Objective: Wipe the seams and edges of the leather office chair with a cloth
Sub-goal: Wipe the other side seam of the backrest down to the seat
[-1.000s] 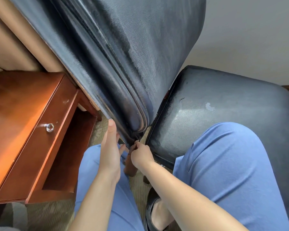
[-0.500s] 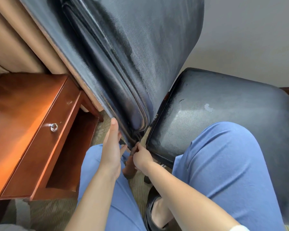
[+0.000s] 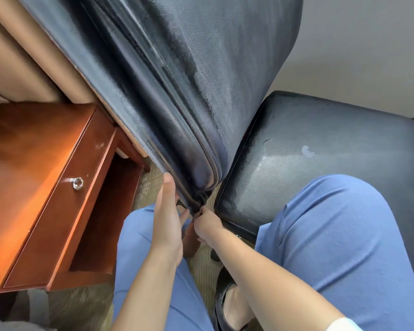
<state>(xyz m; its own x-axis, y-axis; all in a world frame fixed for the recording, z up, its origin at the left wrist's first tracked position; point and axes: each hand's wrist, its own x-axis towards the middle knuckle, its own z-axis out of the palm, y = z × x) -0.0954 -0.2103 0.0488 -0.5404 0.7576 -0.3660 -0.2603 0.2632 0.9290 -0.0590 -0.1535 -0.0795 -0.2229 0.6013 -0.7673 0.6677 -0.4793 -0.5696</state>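
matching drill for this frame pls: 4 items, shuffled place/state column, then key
Items:
1. left hand
2. right hand
3. drawer knob
4. chair seat

Places/states:
A. silver, on the front of the wooden desk
B. fingers curled at the bottom corner of the backrest
C. dark leather with a small pale scuff, under a blue-clad knee
D. fingers straight, laid flat along the backrest's piped edge

Pairs: 1-D, 2-B, 3-A, 4-C
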